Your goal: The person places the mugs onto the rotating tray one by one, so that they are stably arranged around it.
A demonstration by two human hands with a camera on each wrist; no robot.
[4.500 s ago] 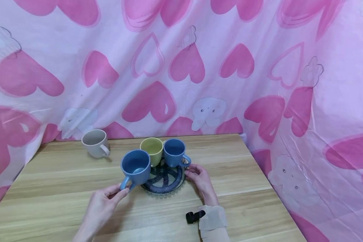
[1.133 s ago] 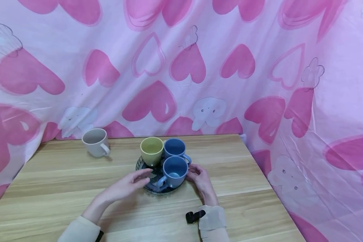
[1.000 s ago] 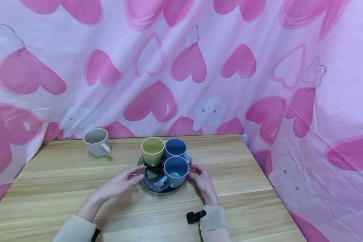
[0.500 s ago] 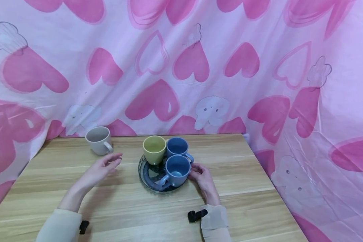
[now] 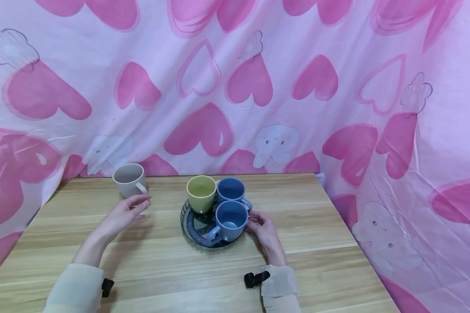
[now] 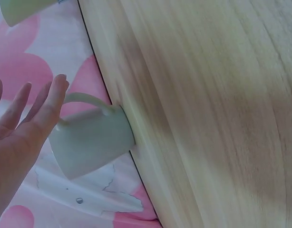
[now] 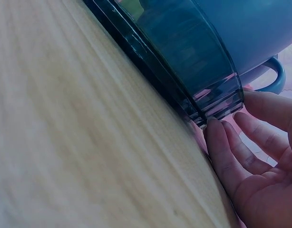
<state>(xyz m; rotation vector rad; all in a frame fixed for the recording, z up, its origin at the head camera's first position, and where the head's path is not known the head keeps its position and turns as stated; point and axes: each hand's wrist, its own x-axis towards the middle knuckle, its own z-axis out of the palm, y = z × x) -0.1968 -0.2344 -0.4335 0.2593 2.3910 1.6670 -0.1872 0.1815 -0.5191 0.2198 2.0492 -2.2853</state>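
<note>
Just short of the grey mug (image 5: 130, 180) at the back left, my left hand (image 5: 121, 214) hovers with its fingers extended. In the left wrist view, the fingertips overlap the mug's handle (image 6: 84, 98). My right hand (image 5: 263, 230) grips the edge of a round glass tray (image 5: 192, 232) at its right side. The right wrist view shows fingertips (image 7: 213, 124) against the tray's clear wall (image 7: 217, 97). On the tray stand a yellow-green cup (image 5: 201, 195), a blue mug (image 5: 230, 189) behind and a second blue mug (image 5: 231, 221) in front, its handle pointing to the front left.
The wooden table (image 5: 172, 278) ends at the back against a pink heart-patterned cloth (image 5: 203, 130), which also hangs along the right side. A black strap (image 5: 256, 279) sits at the right sleeve cuff, another (image 5: 107, 288) at the left.
My left hand first sets the front blue mug on the tray and lets go of it. It then moves left and back to the grey mug. My right hand stays at the tray.
</note>
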